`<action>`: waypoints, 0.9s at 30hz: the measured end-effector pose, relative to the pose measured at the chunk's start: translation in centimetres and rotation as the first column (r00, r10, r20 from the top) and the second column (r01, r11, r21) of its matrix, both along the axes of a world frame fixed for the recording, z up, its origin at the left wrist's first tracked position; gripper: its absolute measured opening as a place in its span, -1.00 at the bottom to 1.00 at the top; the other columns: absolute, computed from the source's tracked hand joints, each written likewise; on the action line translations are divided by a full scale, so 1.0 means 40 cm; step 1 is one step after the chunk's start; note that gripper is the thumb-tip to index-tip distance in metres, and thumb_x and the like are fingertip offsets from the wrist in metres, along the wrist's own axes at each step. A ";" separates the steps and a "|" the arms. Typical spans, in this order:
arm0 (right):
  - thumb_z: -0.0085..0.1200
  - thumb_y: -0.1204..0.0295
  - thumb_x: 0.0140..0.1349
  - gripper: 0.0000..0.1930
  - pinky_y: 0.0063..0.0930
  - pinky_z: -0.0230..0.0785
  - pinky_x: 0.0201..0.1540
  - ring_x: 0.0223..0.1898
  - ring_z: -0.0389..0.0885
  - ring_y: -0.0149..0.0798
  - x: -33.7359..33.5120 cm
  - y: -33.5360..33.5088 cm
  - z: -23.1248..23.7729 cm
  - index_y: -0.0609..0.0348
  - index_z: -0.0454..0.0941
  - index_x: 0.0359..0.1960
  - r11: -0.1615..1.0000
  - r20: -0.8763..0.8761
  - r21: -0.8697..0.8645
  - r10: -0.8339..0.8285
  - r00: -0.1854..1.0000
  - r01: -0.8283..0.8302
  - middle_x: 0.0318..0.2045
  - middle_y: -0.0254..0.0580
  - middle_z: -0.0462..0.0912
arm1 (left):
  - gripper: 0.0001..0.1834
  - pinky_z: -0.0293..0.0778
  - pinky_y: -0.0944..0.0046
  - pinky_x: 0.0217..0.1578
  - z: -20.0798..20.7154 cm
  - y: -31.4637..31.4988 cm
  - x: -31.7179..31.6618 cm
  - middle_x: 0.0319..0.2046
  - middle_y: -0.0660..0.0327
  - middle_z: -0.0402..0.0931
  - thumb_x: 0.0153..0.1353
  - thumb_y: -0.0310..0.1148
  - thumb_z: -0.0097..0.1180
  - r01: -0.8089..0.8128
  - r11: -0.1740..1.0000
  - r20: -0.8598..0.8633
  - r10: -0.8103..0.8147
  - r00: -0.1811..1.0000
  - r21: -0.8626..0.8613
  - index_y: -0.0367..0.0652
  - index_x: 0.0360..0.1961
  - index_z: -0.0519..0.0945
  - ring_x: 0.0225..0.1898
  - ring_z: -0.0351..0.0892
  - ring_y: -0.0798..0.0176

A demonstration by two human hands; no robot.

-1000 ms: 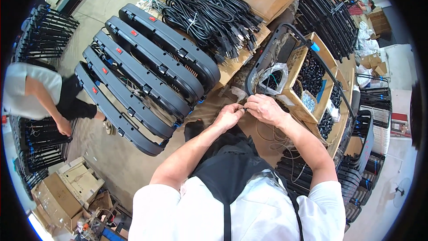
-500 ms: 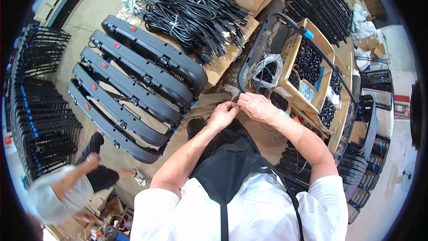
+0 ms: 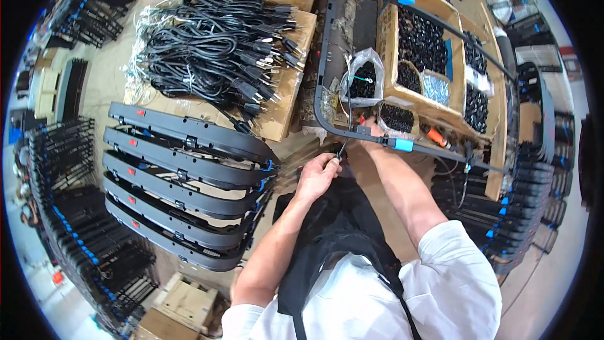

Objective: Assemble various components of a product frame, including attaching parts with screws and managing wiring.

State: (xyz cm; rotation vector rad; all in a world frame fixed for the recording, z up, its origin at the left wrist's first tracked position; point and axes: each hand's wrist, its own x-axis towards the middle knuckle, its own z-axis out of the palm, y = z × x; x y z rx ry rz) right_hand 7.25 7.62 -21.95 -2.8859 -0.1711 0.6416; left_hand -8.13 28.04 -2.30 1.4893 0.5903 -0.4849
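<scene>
My left hand (image 3: 319, 175) pinches a thin black cable (image 3: 343, 146) just below the near edge of a black tubular frame (image 3: 323, 63). From there the cable rises across the frame, and a green wire end (image 3: 360, 78) with a ring terminal shows beside a clear plastic bag (image 3: 379, 63) of small black parts. My right hand (image 3: 372, 128) reaches past the frame's near bar, by a tub of small black pieces (image 3: 397, 117). The bar partly covers its fingers. A small red spot shows at the fingertips; what it belongs to is unclear.
Bundled black power cords (image 3: 195, 50) lie on cardboard at the left. Below them stand several black curved housings (image 3: 182, 160) with red switches. Wooden bins (image 3: 389, 31) of black parts and screws sit under the frame, near an orange-handled tool (image 3: 435, 136). Stacked frames line both sides.
My hands were together; now the right has parted from the left and reached past the frame's near bar. The view has turned, and the person at lower left is out of sight.
</scene>
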 end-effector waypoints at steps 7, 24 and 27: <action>0.11 0.15 0.36 -0.63 -0.21 0.52 -0.51 -0.59 0.69 -0.13 -0.022 -0.055 0.091 0.18 0.68 -0.46 0.947 -0.293 0.169 -0.217 0.931 0.274 -0.56 -0.08 0.71 | -0.68 0.58 0.35 -0.19 -0.027 -0.054 0.031 -0.22 0.21 0.72 0.57 -0.24 0.09 -0.052 0.972 -0.030 0.047 0.998 -0.229 -0.29 0.07 0.64 -0.29 0.65 0.38; 0.05 0.54 0.30 -0.16 0.13 0.40 0.32 0.28 0.48 0.32 -0.433 -0.015 0.638 0.20 -0.03 0.61 0.886 -0.236 0.397 -0.153 0.960 0.239 0.23 0.33 0.45 | -0.72 0.58 0.33 -0.19 -0.033 -0.104 0.046 -0.22 0.21 0.72 0.60 -0.30 0.03 0.055 0.985 0.100 -0.039 0.994 -0.166 -0.32 0.01 0.66 -0.28 0.66 0.37; 0.06 0.55 0.27 -0.12 0.17 0.39 0.30 0.26 0.47 0.34 -0.426 -0.019 0.670 0.16 -0.06 0.63 0.902 -0.253 0.375 -0.123 0.960 0.214 0.23 0.35 0.42 | -0.71 0.58 0.33 -0.21 -0.013 -0.121 0.042 -0.26 0.22 0.71 0.61 -0.31 0.02 0.042 0.992 0.111 -0.029 0.993 -0.119 -0.33 -0.02 0.66 -0.30 0.64 0.39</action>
